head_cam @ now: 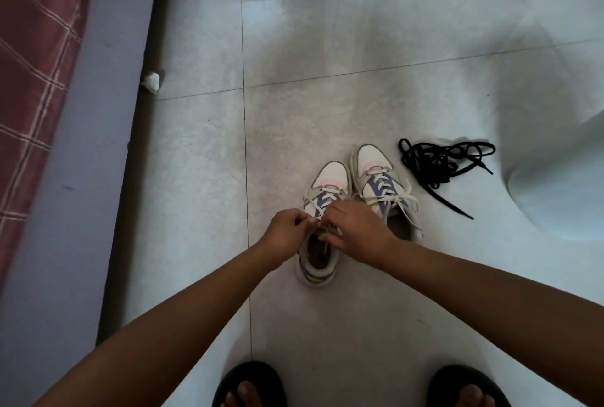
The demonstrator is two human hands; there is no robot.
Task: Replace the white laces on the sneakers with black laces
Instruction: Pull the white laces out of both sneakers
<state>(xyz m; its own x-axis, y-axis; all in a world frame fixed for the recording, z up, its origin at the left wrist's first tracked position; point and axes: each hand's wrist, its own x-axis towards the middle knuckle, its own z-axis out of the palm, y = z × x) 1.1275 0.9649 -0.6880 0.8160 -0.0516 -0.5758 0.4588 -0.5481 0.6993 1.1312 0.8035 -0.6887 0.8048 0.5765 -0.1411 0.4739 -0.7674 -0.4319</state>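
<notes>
Over the left sneaker [322, 210], its white lace [312, 205] is pinched by the left hand [287, 233] and right hand [354, 228], apparently for unthreading; black laces [438, 166] are kept beside the right sneaker [379, 177] for rethreading

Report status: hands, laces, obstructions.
Left hand and right hand: each grip pinching the white lace on the left white sneaker. Tangled black laces untouched on the floor. Nothing in the way.
</notes>
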